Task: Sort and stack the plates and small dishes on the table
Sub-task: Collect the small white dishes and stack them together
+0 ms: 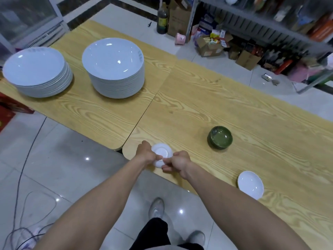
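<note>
We see a small white dish (161, 152), round and glossy with a raised foot ring, turned underside up at the near edge of the wooden table (225, 109); the left hand (145, 153) and right hand (177, 162) both pinch its rim

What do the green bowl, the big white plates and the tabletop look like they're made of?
Green bowl: probably glazed ceramic; glossy, with light glints inside, though melamine can't be excluded.
Two stacks of white plates: look like glazed porcelain or melamine; smooth and shiny with sharp highlights.
Table: likely laminate with printed wood grain; the pattern is bold and the surface flat with a low sheen.
</note>
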Tool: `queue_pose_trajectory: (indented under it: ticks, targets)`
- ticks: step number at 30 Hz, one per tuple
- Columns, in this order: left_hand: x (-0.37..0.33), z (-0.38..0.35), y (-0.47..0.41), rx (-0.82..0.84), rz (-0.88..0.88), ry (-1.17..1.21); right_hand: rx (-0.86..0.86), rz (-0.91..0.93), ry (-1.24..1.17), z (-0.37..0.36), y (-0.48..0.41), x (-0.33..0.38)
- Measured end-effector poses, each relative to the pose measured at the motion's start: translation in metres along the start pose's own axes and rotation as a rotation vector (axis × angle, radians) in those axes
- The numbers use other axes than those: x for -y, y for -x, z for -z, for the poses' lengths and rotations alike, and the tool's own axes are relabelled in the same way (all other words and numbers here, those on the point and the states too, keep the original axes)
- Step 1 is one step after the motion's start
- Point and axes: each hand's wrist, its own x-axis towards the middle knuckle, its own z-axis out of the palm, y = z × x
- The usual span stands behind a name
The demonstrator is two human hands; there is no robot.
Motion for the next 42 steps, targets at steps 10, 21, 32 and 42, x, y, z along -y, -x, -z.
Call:
queue_pose_trajectory:
  ticks: [10, 21, 32, 42]
  targets:
    - [-0.012, 0.006, 0.021, -0.027, -0.345, 0.151, -0.092, 0.188, 0.013, 0.021, 0.011, 0.008]
    - [0.013, -0.019, 0.032, -0.089, -0.571, -0.220, -0.275, 0.253, 0.115, 0.035, 0.013, -0.024]
    - [0.002, -0.031, 0.035, -0.171, -0.836, -0.803, -0.451, 0.133, -0.109, 0.071, 0.030, -0.016]
    - [-0.049, -0.078, 0.080, -0.191, -0.945, -0.961, -0.588, 0.189, -0.364, 0.176, 0.065, -0.033]
